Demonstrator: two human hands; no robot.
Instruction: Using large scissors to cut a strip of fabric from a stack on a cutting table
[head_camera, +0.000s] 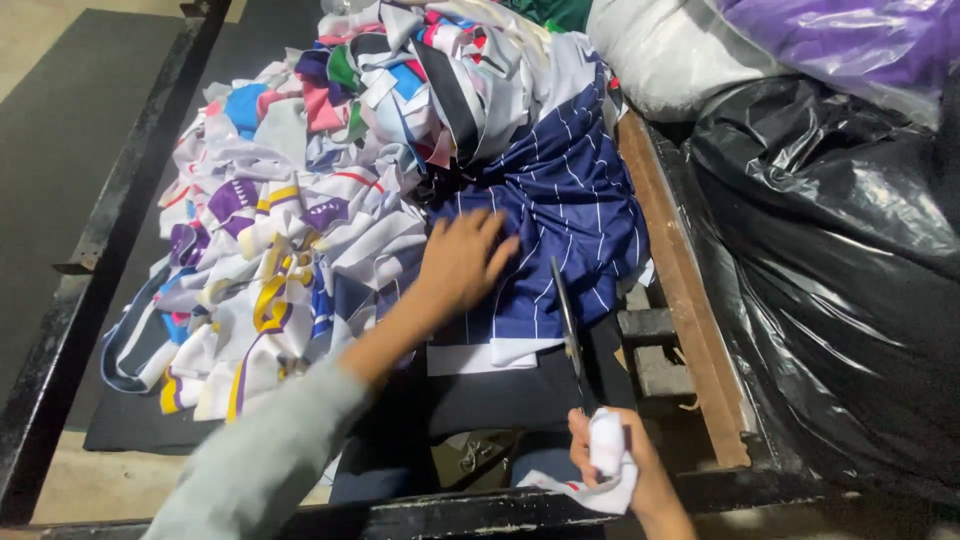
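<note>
**Head view: flat hand on the navy cloth, scissors waiting right beside it**

So looking down here, the left hand (462, 262) is lying flat on the navy cloth (560, 215), the one with thin white stripes. Fingers are spread loosely and pressed onto the fabric, not pinching anything, tips pointing up and to the right, toward the far end of the cloth.

The right hand (615, 462) is lower down, near the front edge, fingers curled tight around the white-wrapped handle of the scissors (570, 320). The hand is shut on that grip; whether the blades are apart I can't tell, they read as one dark line.

The bit that matters: the scissors' long axis runs away from the right fingers, up toward the cloth, and the tip sits just right of the left fingertips, over the cloth's near edge. Cloth lies beyond both hands, under the left one, so the left is closer.

Left of the left fingers is a big scrap pile (290, 250) in white, purple, yellow. Right of everything, past a wooden rail (680, 270), a black bag (830, 270).
</note>
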